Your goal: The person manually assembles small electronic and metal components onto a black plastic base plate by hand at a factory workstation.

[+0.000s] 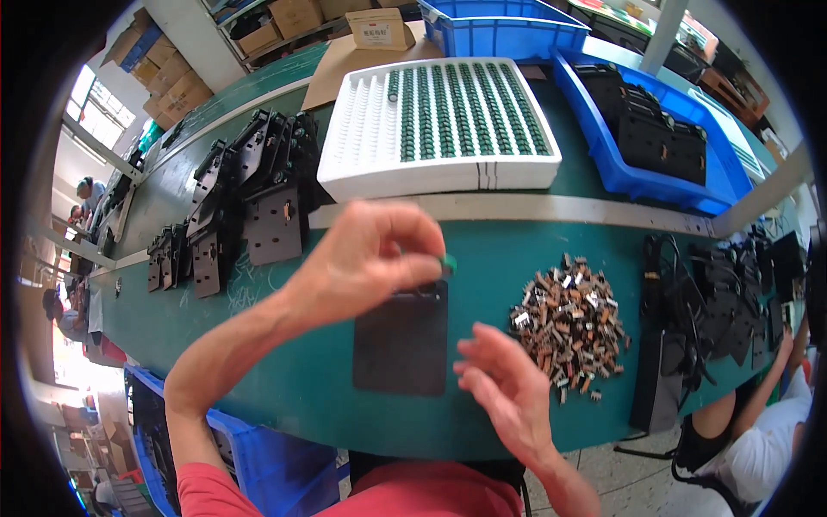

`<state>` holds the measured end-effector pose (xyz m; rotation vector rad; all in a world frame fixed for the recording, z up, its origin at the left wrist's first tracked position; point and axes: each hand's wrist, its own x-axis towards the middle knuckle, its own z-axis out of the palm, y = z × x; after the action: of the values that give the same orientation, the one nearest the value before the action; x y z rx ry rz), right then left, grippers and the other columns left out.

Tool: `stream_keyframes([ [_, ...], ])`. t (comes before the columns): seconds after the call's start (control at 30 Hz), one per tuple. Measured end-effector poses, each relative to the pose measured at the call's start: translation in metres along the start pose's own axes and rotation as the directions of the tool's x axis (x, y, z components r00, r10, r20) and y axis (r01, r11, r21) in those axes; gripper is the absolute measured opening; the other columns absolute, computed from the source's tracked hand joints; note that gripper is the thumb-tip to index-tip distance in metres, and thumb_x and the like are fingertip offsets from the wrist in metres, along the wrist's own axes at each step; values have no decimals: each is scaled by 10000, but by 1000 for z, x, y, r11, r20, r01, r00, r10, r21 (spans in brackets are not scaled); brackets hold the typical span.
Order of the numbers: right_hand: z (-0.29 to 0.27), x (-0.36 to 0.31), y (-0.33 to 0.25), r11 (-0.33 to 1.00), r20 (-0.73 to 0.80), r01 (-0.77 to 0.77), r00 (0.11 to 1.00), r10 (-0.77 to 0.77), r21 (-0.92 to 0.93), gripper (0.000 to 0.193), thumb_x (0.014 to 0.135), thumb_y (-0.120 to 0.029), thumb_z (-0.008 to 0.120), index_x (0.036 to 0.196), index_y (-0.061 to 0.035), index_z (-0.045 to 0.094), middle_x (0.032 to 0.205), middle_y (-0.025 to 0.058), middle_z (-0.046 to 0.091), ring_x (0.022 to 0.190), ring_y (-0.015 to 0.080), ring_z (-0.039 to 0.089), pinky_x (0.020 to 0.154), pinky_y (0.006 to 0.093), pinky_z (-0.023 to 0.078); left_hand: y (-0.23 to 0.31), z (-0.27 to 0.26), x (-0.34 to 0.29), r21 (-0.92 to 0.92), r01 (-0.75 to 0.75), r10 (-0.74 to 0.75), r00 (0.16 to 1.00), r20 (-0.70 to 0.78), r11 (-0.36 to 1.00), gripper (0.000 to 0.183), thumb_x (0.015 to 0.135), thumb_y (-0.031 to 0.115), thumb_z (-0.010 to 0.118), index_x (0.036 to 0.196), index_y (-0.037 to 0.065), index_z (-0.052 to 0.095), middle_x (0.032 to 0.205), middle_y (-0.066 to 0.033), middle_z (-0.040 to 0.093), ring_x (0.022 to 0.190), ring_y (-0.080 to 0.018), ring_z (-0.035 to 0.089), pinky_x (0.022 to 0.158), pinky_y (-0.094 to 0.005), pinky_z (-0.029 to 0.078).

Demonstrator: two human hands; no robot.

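Observation:
My left hand (379, 254) is raised over the bench, thumb and forefinger pinched on a small green round part (448, 264). Beneath it a flat black plate (401, 349) lies on the green bench top, with some fitting at its far edge partly hidden by my hand. My right hand (508, 388) hovers to the right of the plate, fingers apart and holding nothing. Near it is a heap of small metal-and-brown components (573, 327). Beyond my hands stands a white foam tray (439, 177) with rows of similar green parts; its left columns are bare.
Black plate assemblies (276, 224) stand clustered at the left. Behind the tray is a blue bin (508, 34); another blue bin (612, 172) holds black assemblies. Black devices with cables (663, 345) lie at the right, near a seated person (767, 431). A pale rail (517, 207) crosses the bench.

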<state>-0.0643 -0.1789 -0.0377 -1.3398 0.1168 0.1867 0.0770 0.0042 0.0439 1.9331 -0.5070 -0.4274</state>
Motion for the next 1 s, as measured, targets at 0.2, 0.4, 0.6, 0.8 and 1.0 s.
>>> stream_keyframes([
  [0.2,15,-3,-8,984,31,76,996,-82,161,302,923,20,570,1224,43,548,1085,122,652,963,173,659,822,279,548,-18,36,-49,-310,208,-161,972,169,928,87,831,44,681,891,-15,658,815,-13,651,753,-47,585,679,-210,484],
  [0.4,11,-10,1,975,18,40,999,-44,216,205,922,-40,614,1105,51,617,996,109,682,868,153,670,766,261,564,-22,49,-67,-379,273,-238,962,136,884,107,845,32,685,941,-2,653,862,-27,659,785,-67,608,717,-208,505],
  [0.6,7,-12,-2,969,47,-31,999,20,244,206,927,-89,621,1092,34,628,975,101,685,830,138,666,740,254,565,-16,57,-78,-378,222,-188,974,126,899,121,860,31,679,972,-5,650,901,-34,658,806,-64,606,731,-212,513],
  [0.8,6,-16,6,934,91,-88,994,60,345,178,927,-83,617,1072,20,627,974,101,685,815,142,667,729,253,568,-22,60,-84,-238,104,-81,991,105,966,171,858,-28,656,1022,20,667,872,-10,619,805,-71,597,707,-214,518],
  [1.0,10,-17,7,915,104,-125,990,92,384,166,921,-73,621,1059,20,620,957,102,684,802,143,671,720,251,569,-22,58,-87,-97,-83,89,994,68,992,194,819,19,689,1013,22,678,850,-46,610,766,-122,604,667,-274,498],
])
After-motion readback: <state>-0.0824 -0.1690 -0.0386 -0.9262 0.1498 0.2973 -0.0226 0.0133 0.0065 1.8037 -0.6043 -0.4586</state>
